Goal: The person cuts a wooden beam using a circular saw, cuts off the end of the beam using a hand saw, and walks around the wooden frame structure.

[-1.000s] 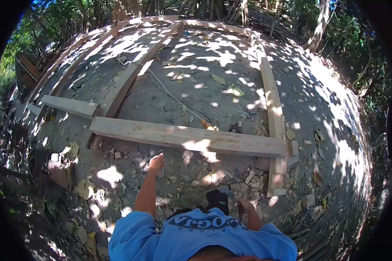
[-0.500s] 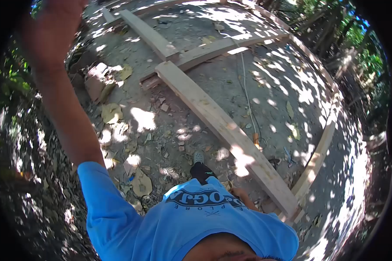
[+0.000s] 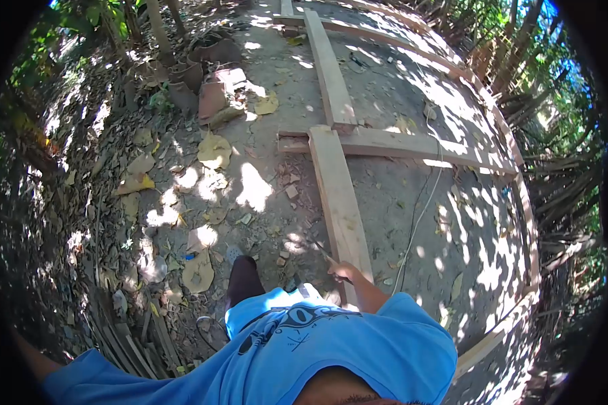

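My right hand (image 3: 344, 271) is closed around a thin, dark tool (image 3: 324, 252) with a narrow tip, too small to identify. That hand is over a long wooden beam (image 3: 339, 196), near its lower visible part; whether they touch is unclear. The beam's far end rests by a crossing beam (image 3: 412, 144), and another beam (image 3: 327, 67) continues beyond it. Of my left arm only part of the forearm (image 3: 35, 356) shows at the lower left edge; the hand is out of view.
Dry leaves (image 3: 214, 150) and wood chips lie on the dirt. Broken clay pieces (image 3: 213, 100) are at the upper left. A pale cable (image 3: 419, 219) runs right of the beam. Thin wooden strips (image 3: 125, 347) lie at the lower left, and more timber (image 3: 493, 341) at the lower right.
The view has turned left. My left hand, raised at the upper left before, has dropped out of view. My right hand, with the thin tool, shows more clearly over the beam.
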### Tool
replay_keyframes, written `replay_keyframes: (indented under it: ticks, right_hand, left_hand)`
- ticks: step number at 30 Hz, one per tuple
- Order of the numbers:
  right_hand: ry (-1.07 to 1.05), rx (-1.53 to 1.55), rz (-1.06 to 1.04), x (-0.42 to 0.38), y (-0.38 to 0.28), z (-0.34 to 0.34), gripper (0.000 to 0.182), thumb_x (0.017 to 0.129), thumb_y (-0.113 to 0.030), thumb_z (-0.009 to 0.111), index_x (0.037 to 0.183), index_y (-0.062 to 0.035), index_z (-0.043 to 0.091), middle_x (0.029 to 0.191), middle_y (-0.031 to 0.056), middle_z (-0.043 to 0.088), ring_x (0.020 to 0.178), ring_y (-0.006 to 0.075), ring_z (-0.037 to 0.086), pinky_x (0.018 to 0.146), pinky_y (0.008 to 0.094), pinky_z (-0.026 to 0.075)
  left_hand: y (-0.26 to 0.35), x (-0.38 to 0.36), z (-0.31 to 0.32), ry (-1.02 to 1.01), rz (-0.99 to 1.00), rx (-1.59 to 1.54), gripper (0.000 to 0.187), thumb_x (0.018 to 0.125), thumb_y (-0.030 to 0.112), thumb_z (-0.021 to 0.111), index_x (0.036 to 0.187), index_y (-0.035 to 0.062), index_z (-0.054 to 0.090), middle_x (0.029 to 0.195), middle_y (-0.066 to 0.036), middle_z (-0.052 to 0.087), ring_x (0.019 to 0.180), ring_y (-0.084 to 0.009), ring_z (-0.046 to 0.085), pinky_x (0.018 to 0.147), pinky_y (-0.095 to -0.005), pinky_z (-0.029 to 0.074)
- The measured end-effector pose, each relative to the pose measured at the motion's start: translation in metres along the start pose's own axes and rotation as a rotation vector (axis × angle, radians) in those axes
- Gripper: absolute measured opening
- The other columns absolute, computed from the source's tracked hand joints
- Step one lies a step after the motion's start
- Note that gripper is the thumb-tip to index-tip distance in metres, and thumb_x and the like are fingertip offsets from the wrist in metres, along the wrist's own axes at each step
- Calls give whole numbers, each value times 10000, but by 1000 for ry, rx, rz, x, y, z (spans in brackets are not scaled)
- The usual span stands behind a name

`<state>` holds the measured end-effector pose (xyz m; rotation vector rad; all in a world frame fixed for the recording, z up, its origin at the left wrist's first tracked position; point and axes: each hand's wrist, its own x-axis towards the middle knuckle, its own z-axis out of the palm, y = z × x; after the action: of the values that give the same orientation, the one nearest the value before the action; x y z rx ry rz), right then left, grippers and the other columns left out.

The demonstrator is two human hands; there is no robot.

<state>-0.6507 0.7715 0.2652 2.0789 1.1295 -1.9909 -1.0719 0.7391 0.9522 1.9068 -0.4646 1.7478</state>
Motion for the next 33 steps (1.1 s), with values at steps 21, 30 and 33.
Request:
replay_keyframes:
  ticks: [21,30,33]
  right_hand:
    - [-60,120,360,94,-141,60,205,767,-234,622,835,-51,682,655,82,610,569,178,580,526,325,462]
    - [109,290,294,102,-272,82,199,795,-183,626,785,15,636,655,91,597,489,171,537,423,286,425]
    - [61,192,262,151,-311,62,255,775,-256,642,802,-2,641,703,103,607,565,193,568,519,313,476]
  left_hand:
    - [-150,-129,-321,158,-39,97,947,777,760,289,1387,37,240,1374,-251,326,1296,-312,313,1077,-418,236]
    - [-185,10,-465,-134,46,27,942,790,750,288,1376,12,263,1368,-259,335,1302,-304,310,1077,-411,231]
    - [-223,43,-497,-230,24,-16,941,794,746,288,1372,4,271,1366,-261,337,1304,-302,310,1077,-408,229]
